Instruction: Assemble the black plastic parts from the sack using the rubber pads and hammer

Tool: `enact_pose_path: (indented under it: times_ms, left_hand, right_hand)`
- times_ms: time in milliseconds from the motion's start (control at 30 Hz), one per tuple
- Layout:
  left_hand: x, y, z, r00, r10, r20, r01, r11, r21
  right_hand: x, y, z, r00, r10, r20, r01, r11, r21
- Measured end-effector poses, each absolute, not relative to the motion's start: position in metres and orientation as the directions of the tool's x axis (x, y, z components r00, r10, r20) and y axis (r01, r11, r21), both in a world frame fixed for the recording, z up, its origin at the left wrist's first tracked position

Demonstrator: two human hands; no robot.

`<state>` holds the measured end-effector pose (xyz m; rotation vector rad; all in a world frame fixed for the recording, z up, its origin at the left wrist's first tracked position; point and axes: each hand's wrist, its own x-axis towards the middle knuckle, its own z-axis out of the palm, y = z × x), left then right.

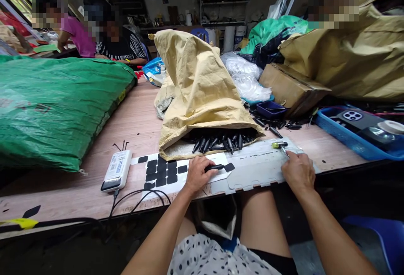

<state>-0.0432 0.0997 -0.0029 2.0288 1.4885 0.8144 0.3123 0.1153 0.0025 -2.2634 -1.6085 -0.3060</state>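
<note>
My left hand [200, 174] is closed on a slim black pen-like part [216, 167] that points right. Just past its tip lies a black rounded square [229, 167]. My right hand [298, 169] grips the thin metal handle of a small tool with a yellow-green and black head [279, 144], over the grey board [252, 165]. Under and left of my left hand is a white sheet [181, 185] bearing several black squares [161, 169]. Beyond my hands, a tan sack [195, 85] lies with its mouth towards me, full of black pen-like parts [232, 142].
A white power bank [116, 169] with black cables stands left of the sheet. A big green sack [59, 106] fills the left. At right are a blue tray [344, 134] with a phone, a cardboard box [288, 87] and loose black parts. People sit across the table.
</note>
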Motion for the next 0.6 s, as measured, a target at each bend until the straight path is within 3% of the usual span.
enact_pose_path:
  times_ms: [67, 133, 200, 267, 433, 600]
  left_hand:
    - [-0.044, 0.099, -0.003, 0.24, 0.955, 0.175, 0.665, -0.293, 0.687]
    - [-0.044, 0.099, -0.003, 0.256, 0.95, 0.176, 0.673, -0.306, 0.674]
    - [-0.044, 0.099, -0.004, 0.275, 0.945, 0.176, 0.684, -0.321, 0.655]
    - [-0.044, 0.098, -0.004, 0.287, 0.941, 0.179, 0.694, -0.333, 0.638]
    - [-0.044, 0.098, -0.003, 0.296, 0.936, 0.19, 0.7, -0.348, 0.624]
    - [-0.043, 0.098, -0.004, 0.295, 0.938, 0.184, 0.698, -0.343, 0.628]
  right_hand:
    - [0.292, 0.115, 0.008, 0.259, 0.854, 0.452, 0.965, -0.209, -0.158]
    - [0.262, 0.11, 0.016, 0.082, 0.87, 0.486, 0.978, 0.025, -0.209]
    - [0.227, 0.104, 0.02, -0.202, 0.88, 0.43, 0.876, 0.358, -0.322]
    - [0.195, 0.1, 0.021, -0.377, 0.856, 0.355, 0.793, 0.496, -0.354]
    - [0.161, 0.101, 0.012, -0.448, 0.84, 0.305, 0.77, 0.536, -0.345]
    - [0.167, 0.106, 0.005, -0.435, 0.856, 0.279, 0.698, 0.516, -0.497]
